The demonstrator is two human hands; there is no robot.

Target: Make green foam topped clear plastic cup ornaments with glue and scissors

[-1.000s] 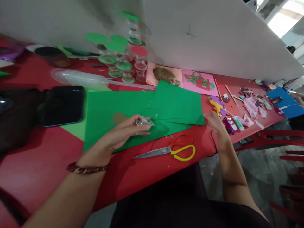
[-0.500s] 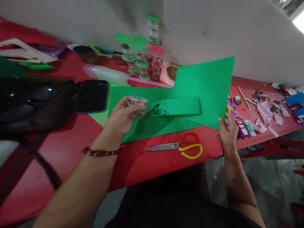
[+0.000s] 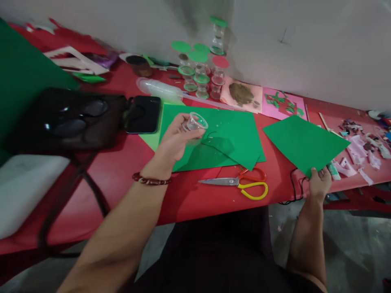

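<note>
My left hand [image 3: 177, 138] is closed round a small clear plastic cup [image 3: 198, 122], tilted with its mouth toward the right. Beneath it, green sheets of paper [image 3: 235, 126] lie on the red table. Out to the right, my right hand [image 3: 320, 183] pinches the near corner of another green sheet [image 3: 305, 142], held over the table. Between the hands, at the near edge, rest scissors [image 3: 235, 182] with one red and one yellow handle. Behind the sheets stand stacked clear cups [image 3: 201, 77] topped with green and red paper discs.
Brown powder [image 3: 240, 93] lies on a pale pink sheet, beside green scraps [image 3: 284, 103] on a pink one. At left are a phone [image 3: 143, 114], a dark bag [image 3: 58, 122] with sunglasses, and a clear plastic bottle-like piece [image 3: 161, 90]. Pink paper scraps [image 3: 357, 148] litter the right end.
My right hand has moved the green sheet rightward and lowered it, uncovering the powder and scraps. The cup in my left hand has tilted. The folded green strip no longer shows. The view has shifted left.
</note>
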